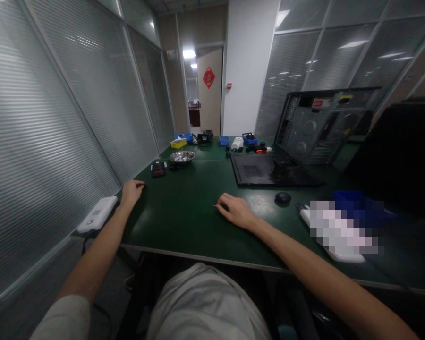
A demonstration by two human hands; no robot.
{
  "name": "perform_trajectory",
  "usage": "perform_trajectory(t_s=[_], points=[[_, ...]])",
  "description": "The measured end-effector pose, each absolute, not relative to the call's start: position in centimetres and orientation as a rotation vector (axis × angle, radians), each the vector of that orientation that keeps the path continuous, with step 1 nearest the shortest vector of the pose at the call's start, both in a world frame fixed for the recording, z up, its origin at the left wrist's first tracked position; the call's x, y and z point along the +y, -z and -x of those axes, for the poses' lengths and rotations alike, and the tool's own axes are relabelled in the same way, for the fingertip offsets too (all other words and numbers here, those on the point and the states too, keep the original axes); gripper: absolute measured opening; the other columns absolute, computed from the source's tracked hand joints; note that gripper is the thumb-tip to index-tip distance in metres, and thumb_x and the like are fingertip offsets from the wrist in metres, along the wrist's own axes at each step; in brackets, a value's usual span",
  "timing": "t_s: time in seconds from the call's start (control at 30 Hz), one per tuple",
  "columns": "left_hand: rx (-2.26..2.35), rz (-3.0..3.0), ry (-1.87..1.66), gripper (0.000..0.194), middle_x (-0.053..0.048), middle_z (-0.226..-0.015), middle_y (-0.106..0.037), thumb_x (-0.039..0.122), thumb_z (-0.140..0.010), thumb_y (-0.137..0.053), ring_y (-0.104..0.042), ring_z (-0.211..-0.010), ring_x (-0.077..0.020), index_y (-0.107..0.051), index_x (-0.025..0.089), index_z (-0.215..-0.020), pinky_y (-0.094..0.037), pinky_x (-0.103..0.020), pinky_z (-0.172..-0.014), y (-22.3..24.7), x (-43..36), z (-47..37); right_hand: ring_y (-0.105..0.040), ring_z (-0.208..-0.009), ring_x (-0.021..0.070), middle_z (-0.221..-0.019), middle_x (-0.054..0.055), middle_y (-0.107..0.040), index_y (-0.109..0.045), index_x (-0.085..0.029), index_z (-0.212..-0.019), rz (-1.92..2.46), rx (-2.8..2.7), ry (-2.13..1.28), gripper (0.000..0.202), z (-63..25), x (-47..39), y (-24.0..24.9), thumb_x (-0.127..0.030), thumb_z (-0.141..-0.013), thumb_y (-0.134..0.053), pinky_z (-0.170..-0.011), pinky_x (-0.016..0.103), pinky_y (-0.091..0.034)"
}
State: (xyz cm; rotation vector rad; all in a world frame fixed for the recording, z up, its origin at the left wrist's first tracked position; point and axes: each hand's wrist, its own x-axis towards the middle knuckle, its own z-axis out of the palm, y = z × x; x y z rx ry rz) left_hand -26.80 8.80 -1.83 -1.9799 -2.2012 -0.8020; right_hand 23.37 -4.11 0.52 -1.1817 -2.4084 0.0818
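Observation:
At the left edge of the green table (184,212), my left hand (131,192) has its fingers pinched together. A small dark spot shows at the fingertips, too small to name. My right hand (235,210) lies near the middle of the table with its fingers curled in. A thin pale tip pokes out from its fingers, and the rest of that item is hidden. A black box-like item with red marks (158,169) lies beyond my left hand, close to a round metal dish (182,157) holding small pieces. Right of my right hand sits a black mouse (283,197).
An open computer case (310,127) stands at the right behind its black side panel (244,172). Blue bins (224,140), a yellow tray (178,143) and cables line the back. A white device (97,215) is at the left edge; a dark monitor (396,146) is at right.

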Motion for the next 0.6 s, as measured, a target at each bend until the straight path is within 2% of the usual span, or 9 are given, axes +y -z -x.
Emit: perform_trajectory(t_s=[0.43,0.6], points=[[-2.023,2.017,0.655,0.031,-0.011,-0.116,-0.073,0.021,-0.093,-0.052,-0.066,-0.109,-0.0278,-0.079,0.017,-0.108,-0.047,-0.036,-0.103,2.0,8.4,26.8,-0.058,-0.080,0.0135,-0.102,0.002,-0.062,-0.060,-0.022,-0.102,1.172,-2.405,-0.075,0.013,-23.4,-4.2,-0.5,-0.034,-0.103,-0.053,-0.067,0.026,-0.034],[-2.032,1.947,0.516,0.032,-0.014,-0.114,-0.070,0.024,-0.095,-0.050,-0.065,-0.106,-0.0291,-0.078,0.016,-0.107,-0.049,-0.037,-0.098,1.2,7.3,25.6,-0.058,-0.080,0.0137,-0.102,0.001,-0.062,-0.060,-0.023,-0.102,1.167,-2.405,-0.074,0.013,-23.3,-4.2,-0.5,-0.034,-0.103,-0.053,-0.067,0.026,-0.034]])
